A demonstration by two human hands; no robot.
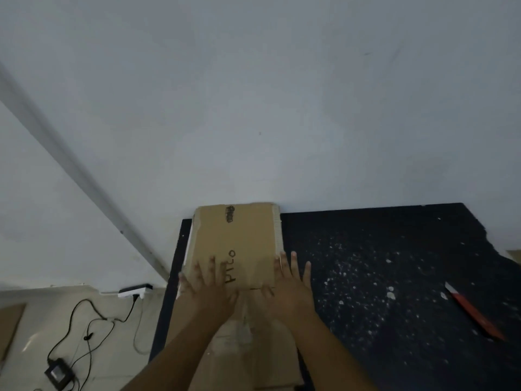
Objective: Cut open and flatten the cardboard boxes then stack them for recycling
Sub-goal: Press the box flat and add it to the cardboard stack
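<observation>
While both palms press flat, fingers spread, the left hand (pixel 210 289) and right hand (pixel 290 286) rest on the flattened cardboard box (pixel 236 244), which extends beyond the fingertips toward the wall. Well right of the right hand lies a red utility knife (pixel 473 311).

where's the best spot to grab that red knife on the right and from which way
By the red handle of the knife, coming from above with the right hand. It lies flat on the dark mat with its pale blade tip pointing up-left, so a grip on the lower handle keeps fingers off the blade.
</observation>
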